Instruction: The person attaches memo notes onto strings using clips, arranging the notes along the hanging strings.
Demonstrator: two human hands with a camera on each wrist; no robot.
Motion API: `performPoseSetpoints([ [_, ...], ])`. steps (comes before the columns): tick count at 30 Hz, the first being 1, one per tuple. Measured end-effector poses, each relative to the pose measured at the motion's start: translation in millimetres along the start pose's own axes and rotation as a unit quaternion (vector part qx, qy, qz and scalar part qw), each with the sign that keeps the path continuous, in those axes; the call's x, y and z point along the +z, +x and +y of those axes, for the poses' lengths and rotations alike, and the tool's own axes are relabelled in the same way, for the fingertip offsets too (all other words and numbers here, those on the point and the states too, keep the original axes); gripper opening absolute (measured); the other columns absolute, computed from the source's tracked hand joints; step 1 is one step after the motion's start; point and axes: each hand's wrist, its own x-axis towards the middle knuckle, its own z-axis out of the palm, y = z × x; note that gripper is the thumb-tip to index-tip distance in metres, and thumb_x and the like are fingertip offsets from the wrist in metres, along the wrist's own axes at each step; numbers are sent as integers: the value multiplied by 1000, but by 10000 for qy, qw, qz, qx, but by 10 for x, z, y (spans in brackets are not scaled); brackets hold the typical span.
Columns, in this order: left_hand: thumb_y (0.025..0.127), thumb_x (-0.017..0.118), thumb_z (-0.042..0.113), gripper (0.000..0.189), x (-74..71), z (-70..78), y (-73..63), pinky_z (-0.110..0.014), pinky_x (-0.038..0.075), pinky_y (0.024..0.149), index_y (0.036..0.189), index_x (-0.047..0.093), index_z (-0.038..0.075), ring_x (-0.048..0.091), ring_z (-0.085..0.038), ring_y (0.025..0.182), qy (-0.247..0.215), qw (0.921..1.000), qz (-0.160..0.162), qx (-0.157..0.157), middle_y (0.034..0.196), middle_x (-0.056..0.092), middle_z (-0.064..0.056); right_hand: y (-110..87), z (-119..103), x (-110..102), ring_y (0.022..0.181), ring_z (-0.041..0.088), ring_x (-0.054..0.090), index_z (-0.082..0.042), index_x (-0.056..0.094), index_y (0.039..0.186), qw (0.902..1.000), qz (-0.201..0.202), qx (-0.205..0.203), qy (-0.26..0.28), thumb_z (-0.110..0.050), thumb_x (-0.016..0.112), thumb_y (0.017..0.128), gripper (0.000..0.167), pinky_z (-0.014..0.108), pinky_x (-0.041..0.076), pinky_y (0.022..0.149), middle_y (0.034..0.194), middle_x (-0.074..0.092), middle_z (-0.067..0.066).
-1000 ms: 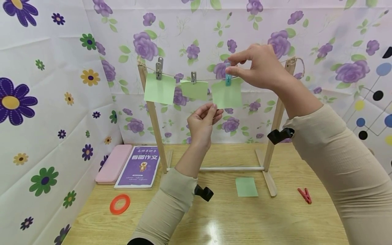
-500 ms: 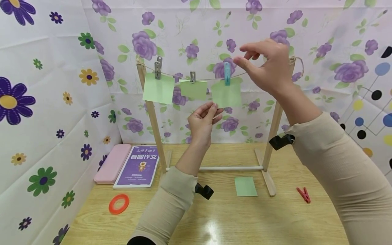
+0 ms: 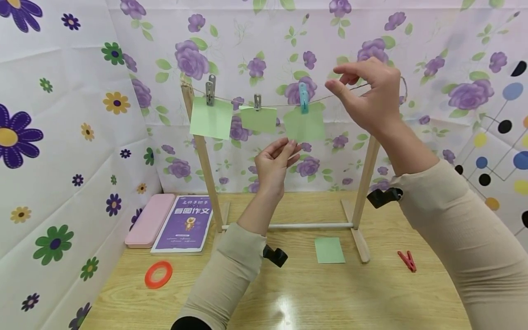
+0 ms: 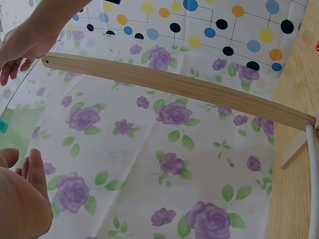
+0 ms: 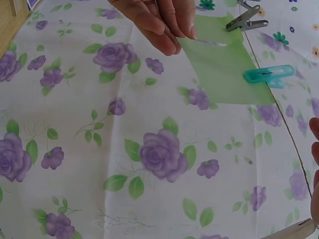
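Observation:
A blue clothespin clips a green paper note to a string. My left hand pinches the note's lower left corner between thumb and fingers, which also shows in the right wrist view, where the left hand is at the top. My right hand is raised right of the clothespin, apart from it, with a gap between thumb and fingers and nothing held. Farther left on the string, metal clips hold a green note, and another metal clip holds a smaller green note.
The string runs between the wooden posts of a stand with a white crossbar. On the table lie a loose green note, a red clothespin, an orange ring, a purple book and a pink case.
My right hand has let go of the blue clothespin and moved away to the right. The clothespin stays on the string and note. My left hand keeps its pinch on the note.

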Motion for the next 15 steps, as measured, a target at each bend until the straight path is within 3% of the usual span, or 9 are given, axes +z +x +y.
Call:
performPoseSetpoints([
  [8,93,74,5,22,-58,-48,9,-32,63,84,111,69,-5,75,-16,84,175,9998,-67,-42,90,72,-6,-127,12,-32,75,34,60,0,79,95,9970,719,40,295,-32,82,83,34,18,42,77,78,72,19],
  [12,93,74,5,22,-109,-81,0,-33,63,85,111,69,-5,75,-16,86,274,9995,-95,-111,92,74,-6,-167,-77,-57,70,38,55,1,77,89,9915,1281,4,242,-51,76,85,53,16,34,70,73,69,22],
  [15,93,74,5,24,-171,-116,-27,-32,63,86,113,68,-5,75,-17,89,424,9984,-180,-332,94,73,-6,-203,-176,-79,64,39,53,3,75,85,9873,1561,-99,286,-64,69,87,68,14,33,66,69,66,23],
])
